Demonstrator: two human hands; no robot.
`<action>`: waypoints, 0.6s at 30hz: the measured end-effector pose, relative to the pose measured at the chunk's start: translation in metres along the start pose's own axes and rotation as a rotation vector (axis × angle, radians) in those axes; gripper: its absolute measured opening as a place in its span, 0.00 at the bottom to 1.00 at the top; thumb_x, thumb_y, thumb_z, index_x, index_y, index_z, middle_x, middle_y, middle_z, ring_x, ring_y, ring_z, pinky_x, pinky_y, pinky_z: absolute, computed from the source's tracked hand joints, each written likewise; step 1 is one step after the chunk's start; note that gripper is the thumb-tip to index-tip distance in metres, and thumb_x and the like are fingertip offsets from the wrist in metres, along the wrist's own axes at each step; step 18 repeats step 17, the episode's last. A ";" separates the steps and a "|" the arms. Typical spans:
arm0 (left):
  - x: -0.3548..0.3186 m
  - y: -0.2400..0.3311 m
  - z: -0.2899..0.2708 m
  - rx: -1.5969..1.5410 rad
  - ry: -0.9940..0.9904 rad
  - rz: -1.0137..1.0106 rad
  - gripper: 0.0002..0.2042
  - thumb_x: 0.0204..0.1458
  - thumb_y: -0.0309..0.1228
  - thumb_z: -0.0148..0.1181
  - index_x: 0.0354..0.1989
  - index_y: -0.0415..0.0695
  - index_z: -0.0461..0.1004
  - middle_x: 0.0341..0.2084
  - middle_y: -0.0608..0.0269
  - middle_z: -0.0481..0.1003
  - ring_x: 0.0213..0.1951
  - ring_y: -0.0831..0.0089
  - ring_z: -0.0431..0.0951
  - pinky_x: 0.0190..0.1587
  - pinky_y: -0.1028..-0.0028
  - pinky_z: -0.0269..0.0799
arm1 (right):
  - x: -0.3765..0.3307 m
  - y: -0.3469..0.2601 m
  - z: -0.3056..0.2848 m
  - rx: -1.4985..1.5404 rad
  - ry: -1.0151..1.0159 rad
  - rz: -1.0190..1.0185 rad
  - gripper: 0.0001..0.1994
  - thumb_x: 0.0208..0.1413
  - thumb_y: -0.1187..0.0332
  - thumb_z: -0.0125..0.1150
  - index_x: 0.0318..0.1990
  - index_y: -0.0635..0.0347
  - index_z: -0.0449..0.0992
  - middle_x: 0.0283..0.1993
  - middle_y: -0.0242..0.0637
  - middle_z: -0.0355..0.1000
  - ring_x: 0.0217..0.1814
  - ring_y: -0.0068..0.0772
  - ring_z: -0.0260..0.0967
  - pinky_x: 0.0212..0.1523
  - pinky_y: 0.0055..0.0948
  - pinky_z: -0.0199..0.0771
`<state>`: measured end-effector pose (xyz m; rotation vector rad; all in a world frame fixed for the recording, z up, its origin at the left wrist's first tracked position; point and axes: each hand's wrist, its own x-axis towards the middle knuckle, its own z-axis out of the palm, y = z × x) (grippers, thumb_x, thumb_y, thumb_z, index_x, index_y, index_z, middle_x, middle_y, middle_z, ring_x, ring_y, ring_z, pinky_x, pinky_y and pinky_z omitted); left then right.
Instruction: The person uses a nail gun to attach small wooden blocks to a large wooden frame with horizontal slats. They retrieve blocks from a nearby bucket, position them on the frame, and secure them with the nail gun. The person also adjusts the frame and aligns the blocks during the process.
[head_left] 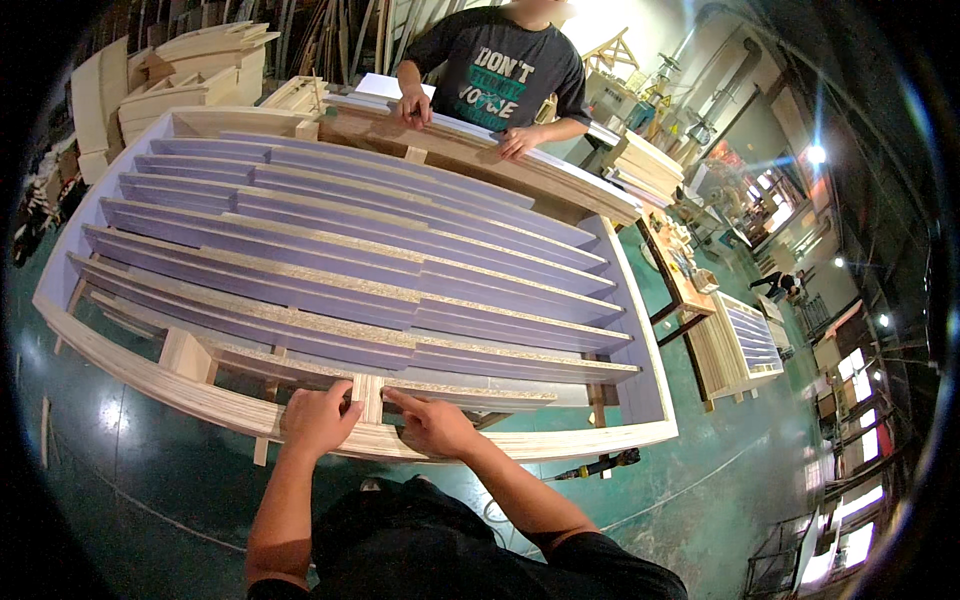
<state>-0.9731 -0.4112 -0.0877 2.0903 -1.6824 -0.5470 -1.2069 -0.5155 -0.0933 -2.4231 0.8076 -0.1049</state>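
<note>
A short pale wooden block (369, 397) stands upright against the near rail (250, 411) of a large plywood frame. My left hand (318, 420) is closed at the block's left side, its thumb and forefinger against the wood. From the other side, my right hand (440, 427) stretches its forefinger out to the block, while its remaining fingers bend down by the rail, partly hidden. Beyond my hands, long purple-faced slats (330, 245) with raw chipboard edges run lengthwise inside the frame. Another wooden block (187, 355) sits inside the near rail to the left.
Across the frame, a person (500, 75) in a dark shirt rests both hands on a long board (470, 150). A power drill (605, 464) lies below the frame's near right corner. Wooden parts are stacked (195, 80) at the far left; a workbench (680, 265) stands to the right.
</note>
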 end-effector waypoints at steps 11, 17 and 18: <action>-0.007 -0.012 0.007 -0.003 0.049 0.006 0.24 0.57 0.51 0.63 0.57 0.51 0.77 0.35 0.58 0.85 0.40 0.49 0.81 0.47 0.51 0.75 | 0.000 -0.007 0.013 0.026 0.088 -0.049 0.38 0.52 0.69 0.61 0.74 0.39 0.63 0.41 0.47 0.76 0.35 0.57 0.73 0.38 0.49 0.74; -0.005 -0.004 -0.007 0.033 -0.097 -0.095 0.31 0.56 0.57 0.61 0.62 0.50 0.74 0.41 0.55 0.85 0.45 0.51 0.82 0.55 0.55 0.74 | 0.006 -0.018 0.008 0.302 -0.078 0.070 0.35 0.54 0.66 0.61 0.72 0.41 0.65 0.37 0.54 0.79 0.40 0.61 0.77 0.44 0.53 0.76; -0.005 -0.004 -0.007 0.033 -0.097 -0.095 0.31 0.56 0.57 0.61 0.62 0.50 0.74 0.41 0.55 0.85 0.45 0.51 0.82 0.55 0.55 0.74 | 0.006 -0.018 0.008 0.302 -0.078 0.070 0.35 0.54 0.66 0.61 0.72 0.41 0.65 0.37 0.54 0.79 0.40 0.61 0.77 0.44 0.53 0.76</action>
